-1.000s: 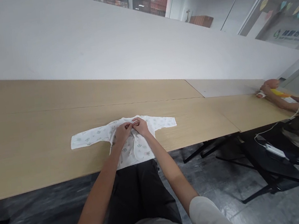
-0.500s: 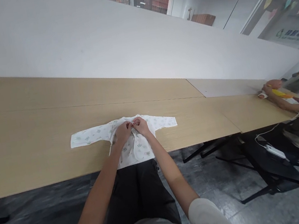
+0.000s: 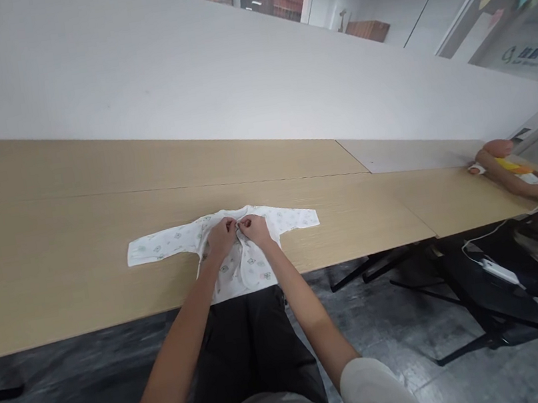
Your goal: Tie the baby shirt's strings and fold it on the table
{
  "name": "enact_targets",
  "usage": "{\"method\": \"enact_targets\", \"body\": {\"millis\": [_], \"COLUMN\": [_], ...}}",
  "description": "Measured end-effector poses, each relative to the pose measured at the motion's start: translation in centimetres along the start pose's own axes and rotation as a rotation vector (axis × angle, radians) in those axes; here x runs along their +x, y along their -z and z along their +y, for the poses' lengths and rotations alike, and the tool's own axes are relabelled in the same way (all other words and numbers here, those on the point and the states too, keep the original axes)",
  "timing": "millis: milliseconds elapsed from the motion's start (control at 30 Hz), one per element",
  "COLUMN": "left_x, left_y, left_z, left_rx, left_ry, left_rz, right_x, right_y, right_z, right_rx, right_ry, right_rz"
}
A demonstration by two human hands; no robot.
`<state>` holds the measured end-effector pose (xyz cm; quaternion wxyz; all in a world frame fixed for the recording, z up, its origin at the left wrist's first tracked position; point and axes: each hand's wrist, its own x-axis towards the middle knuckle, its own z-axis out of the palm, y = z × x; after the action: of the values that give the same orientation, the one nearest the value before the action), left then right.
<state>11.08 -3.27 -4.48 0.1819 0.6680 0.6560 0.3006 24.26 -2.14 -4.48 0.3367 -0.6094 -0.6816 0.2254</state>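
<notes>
A small white baby shirt [image 3: 243,269] with a scattered print lies spread on the table, its sleeves stretched out to both sides and its hem at the table's front edge. At the upper front, just below the neckline, my left hand [image 3: 222,237] pinches the fabric. Close beside it, my right hand [image 3: 254,229] pinches the shirt's front as well, the fingertips of both hands nearly meeting. Whatever small fastening may lie between the fingertips is too small to make out. Below the hands the front edge hangs in a loose fold.
The long wooden table [image 3: 55,260] runs along a white wall [image 3: 128,67]. At the far right another person's arms [image 3: 524,183] hold a doll [image 3: 498,148]. A black folding chair [image 3: 495,295] bears a white power strip [image 3: 501,272] with a cable.
My hands stay at the same spot on the shirt; the right fingers have shifted slightly and curled in. The camera view has turned a little.
</notes>
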Motion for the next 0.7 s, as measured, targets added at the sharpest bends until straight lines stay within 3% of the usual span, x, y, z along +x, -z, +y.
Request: {"method": "enact_targets", "body": {"millis": [300, 700], "left_x": [-0.05, -0.11], "left_y": [-0.14, -0.26], "left_z": [-0.19, -0.31], "left_rx": [-0.152, -0.169], "left_ry": [-0.032, -0.017], "left_rz": [0.0, 0.053], "right_x": [-0.12, -0.3], "right_y": [0.23, 0.79], "right_z": [0.14, -0.15], "right_rx": [-0.101, -0.141], "right_ry": [0.073, 0.129], "right_rz": [-0.007, -0.081]}}
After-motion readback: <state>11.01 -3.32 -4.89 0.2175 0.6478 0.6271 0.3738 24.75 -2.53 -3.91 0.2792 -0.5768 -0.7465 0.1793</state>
